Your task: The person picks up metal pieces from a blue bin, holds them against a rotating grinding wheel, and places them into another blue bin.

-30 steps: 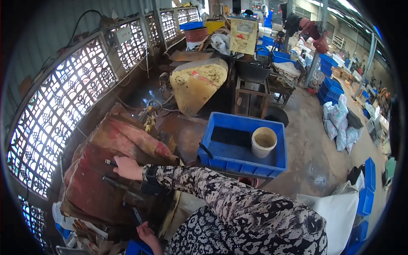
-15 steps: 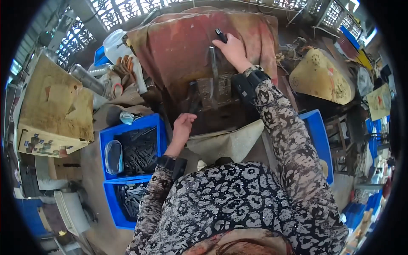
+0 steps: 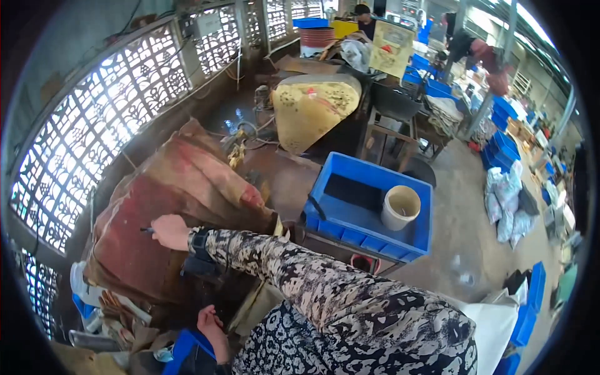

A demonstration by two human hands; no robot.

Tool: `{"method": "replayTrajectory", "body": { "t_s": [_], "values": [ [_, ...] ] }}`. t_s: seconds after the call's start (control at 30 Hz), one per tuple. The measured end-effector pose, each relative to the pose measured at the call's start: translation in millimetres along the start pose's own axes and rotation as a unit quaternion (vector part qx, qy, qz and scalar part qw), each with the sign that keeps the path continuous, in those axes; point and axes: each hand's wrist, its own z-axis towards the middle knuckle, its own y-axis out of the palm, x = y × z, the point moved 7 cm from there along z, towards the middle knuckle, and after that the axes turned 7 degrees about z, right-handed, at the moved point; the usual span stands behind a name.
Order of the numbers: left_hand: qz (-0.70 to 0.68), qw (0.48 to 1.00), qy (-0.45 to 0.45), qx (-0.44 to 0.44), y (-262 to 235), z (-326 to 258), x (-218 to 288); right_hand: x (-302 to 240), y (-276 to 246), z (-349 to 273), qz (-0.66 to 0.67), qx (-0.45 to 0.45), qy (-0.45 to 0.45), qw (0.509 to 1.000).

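Note:
My right hand (image 3: 170, 232) is closed round a short dark bar-shaped piece (image 3: 147, 230), whose end juts out past the fingers. It is held over the reddish-brown cloth (image 3: 122, 250) draped on the workstation. Lower down, at the near edge of the cloth-covered station, my left hand (image 3: 210, 325) has loosely bent fingers a little apart, with nothing visible in them. A pale cloth flap (image 3: 259, 306) hangs between my left hand and my right forearm. The machine under the cloth is mostly dark and hidden.
To the right stands a blue tray (image 3: 350, 215) holding a cream bucket (image 3: 401, 207). Behind it is a stained yellowish cover (image 3: 315, 109). Beside my left wrist is a blue bin (image 3: 187, 350). Plastic bags (image 3: 507, 203) lie farther right; a person (image 3: 364, 22) is far back.
The view has swung to the right, bringing the blue tray with the bucket into full sight. My right hand still holds the dark piece over the cloth; my left hand remains low at the station.

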Motion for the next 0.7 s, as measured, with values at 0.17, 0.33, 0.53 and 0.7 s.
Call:
{"method": "replayTrajectory", "body": {
  "t_s": [0.17, 0.33, 0.53, 0.7],
  "values": [
    [-0.019, 0.996, -0.084, 0.022, -3.8, 2.0, 0.7, 7.0, 12.8, 8.7, -0.001, -0.021, -0.007, 1.0],
    [-0.053, 0.991, -0.117, 0.024, -9.2, 3.6, -3.0, 3.6, 14.5, 9.2, 0.001, -0.04, -0.011, 0.999],
    [-0.089, 0.99, -0.111, -0.021, -14.1, 5.7, -11.6, -3.2, 11.5, 6.8, -0.007, -0.057, -0.012, 0.998],
    [-0.043, 0.995, -0.072, -0.05, 8.2, -8.6, 37.3, -0.6, 6.2, 6.3, -0.008, -0.058, -0.016, 0.998]
  ]
}}
